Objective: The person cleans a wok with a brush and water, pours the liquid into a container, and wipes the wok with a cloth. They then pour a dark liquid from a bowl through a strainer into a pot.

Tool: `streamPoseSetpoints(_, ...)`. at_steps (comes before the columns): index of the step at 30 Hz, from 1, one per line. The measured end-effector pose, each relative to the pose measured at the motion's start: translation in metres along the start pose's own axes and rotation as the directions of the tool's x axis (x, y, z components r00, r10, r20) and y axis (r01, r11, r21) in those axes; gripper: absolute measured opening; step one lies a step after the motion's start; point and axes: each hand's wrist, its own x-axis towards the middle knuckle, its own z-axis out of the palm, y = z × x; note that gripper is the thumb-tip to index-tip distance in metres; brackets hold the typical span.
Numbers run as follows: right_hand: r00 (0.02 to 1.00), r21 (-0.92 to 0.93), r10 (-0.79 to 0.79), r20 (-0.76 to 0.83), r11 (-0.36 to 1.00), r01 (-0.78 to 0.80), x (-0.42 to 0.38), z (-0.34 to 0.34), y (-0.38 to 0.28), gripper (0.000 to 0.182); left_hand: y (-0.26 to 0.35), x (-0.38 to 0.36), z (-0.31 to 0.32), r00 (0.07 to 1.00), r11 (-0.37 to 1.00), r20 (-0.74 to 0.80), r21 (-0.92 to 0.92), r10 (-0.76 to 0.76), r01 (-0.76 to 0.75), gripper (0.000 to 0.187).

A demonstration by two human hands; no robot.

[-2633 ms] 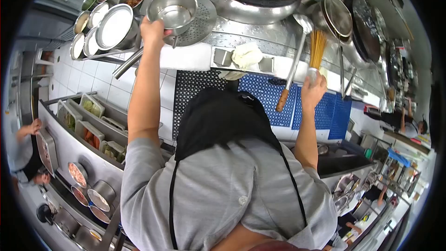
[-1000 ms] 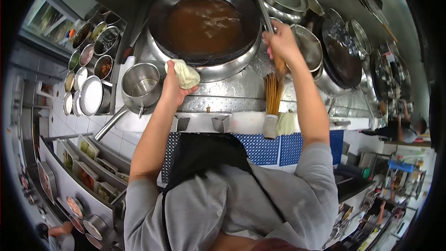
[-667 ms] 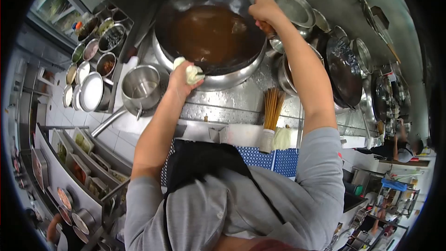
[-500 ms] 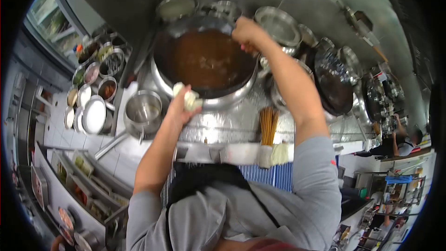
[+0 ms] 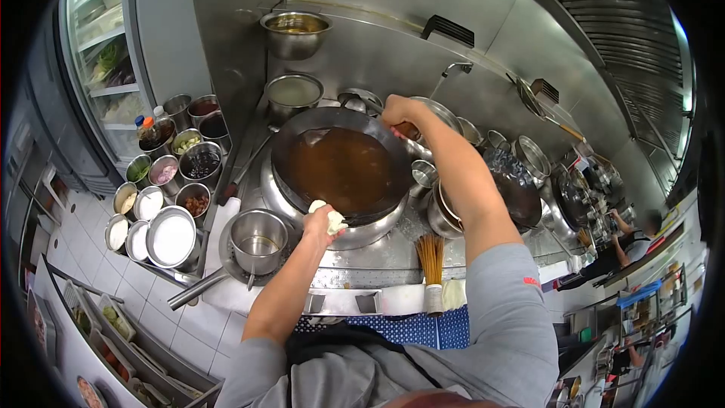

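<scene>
A large dark wok (image 5: 288, 130) sits on a round steel burner ring (image 5: 370, 236), with brown liquid (image 5: 343, 170) pooled inside. My left hand (image 5: 323, 225) is closed on a folded pale cloth (image 5: 334, 221) at the wok's near rim. Across the far right rim reaches my right hand (image 5: 404, 113), its fingers curled closed; what they grip is hidden. Left of the burner, a steel saucepan (image 5: 258, 245) with a long handle rests on a perforated round tool. A bamboo wok brush (image 5: 431, 261) lies at the counter's front edge.
Several steel pots of ingredients (image 5: 172, 238) crowd the left. A pot of cloudy liquid (image 5: 294, 92) stands behind the wok, below a raised steel bowl (image 5: 296, 38). Another wok (image 5: 517, 200) occupies the right. A co-worker (image 5: 638, 238) stands farther right.
The view has tilted up, showing more of the back wall and shifting the scene downward. My left hand still holds the cloth by the near rim; my right hand remains at the far right rim.
</scene>
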Motion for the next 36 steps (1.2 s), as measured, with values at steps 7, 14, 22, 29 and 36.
streamPoseSetpoints(7, 1.000, 0.114, 0.020, 0.022, 0.993, -0.022, -0.012, -0.004, 0.009, 0.014, 0.001, -0.020, -0.001, 0.997, 0.997, 0.034, -0.048, 0.066, -0.064, 0.016)
streamPoseSetpoints(14, 0.999, 0.066, 0.005, 0.033, 0.998, -0.007, -0.036, -0.010, 0.009, 0.011, 0.009, -0.041, -0.008, 0.996, 0.996, 0.041, -0.037, 0.080, -0.079, 0.014)
streamPoseSetpoints(22, 1.000, 0.138, 0.005, -0.008, 0.990, -0.004, -0.047, -0.011, 0.025, 0.013, 0.010, -0.073, -0.010, 0.989, 0.989, 0.017, 0.008, 0.146, -0.146, 0.013)
streamPoseSetpoints(29, 0.999, 0.271, 0.045, -0.022, 0.962, -0.038, -0.094, -0.010, 0.031, 0.017, 0.009, -0.091, -0.015, 0.967, 0.966, 0.039, 0.046, 0.252, -0.254, 0.015)
streamPoseSetpoints(36, 0.994, 0.177, -0.005, -0.108, 0.984, 0.024, -0.129, -0.005, 0.031, 0.018, 0.008, -0.099, -0.020, 0.955, 0.952, 0.032, 0.080, 0.294, -0.296, 0.015)
